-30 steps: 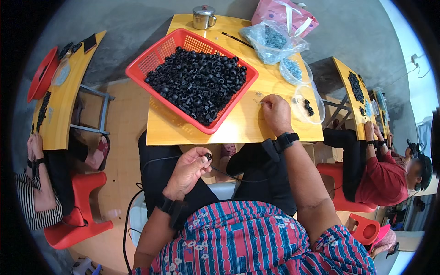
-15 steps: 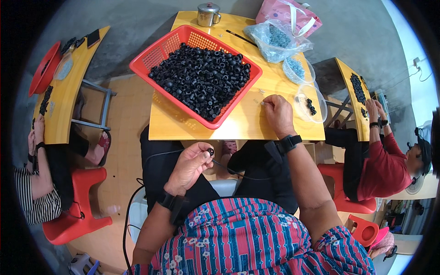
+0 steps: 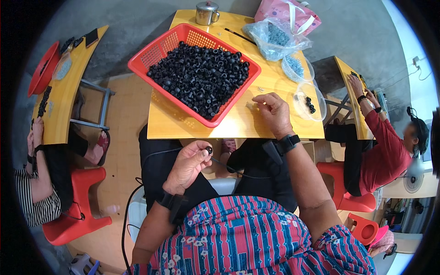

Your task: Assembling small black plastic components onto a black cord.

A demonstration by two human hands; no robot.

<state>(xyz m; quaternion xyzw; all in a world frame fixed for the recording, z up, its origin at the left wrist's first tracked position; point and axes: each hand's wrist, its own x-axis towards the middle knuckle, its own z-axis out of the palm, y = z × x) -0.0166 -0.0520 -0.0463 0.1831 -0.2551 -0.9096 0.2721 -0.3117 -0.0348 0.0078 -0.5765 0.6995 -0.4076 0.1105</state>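
Note:
My left hand (image 3: 189,164) is held over my lap, below the table edge, pinching a small black ring-shaped part (image 3: 209,150) between thumb and fingertips. My right hand (image 3: 274,112) rests on the yellow table (image 3: 170,123), fingers curled, fingertips touching a tiny pale piece (image 3: 250,105) on the tabletop. Just left of that hand stands a red plastic basket (image 3: 145,58) heaped with several black ring parts (image 3: 201,78). A black watch sits on each wrist.
A clear round dish (image 3: 310,106) with a few black parts lies right of my right hand. Further back are a dish of grey pieces (image 3: 293,67), a clear bag (image 3: 274,36), a pink bag (image 3: 288,13) and a metal mug (image 3: 206,13). People sit at side tables left and right.
My right hand has slid left along the table, away from the clear dish, toward the basket. My left hand has lifted slightly with the black part.

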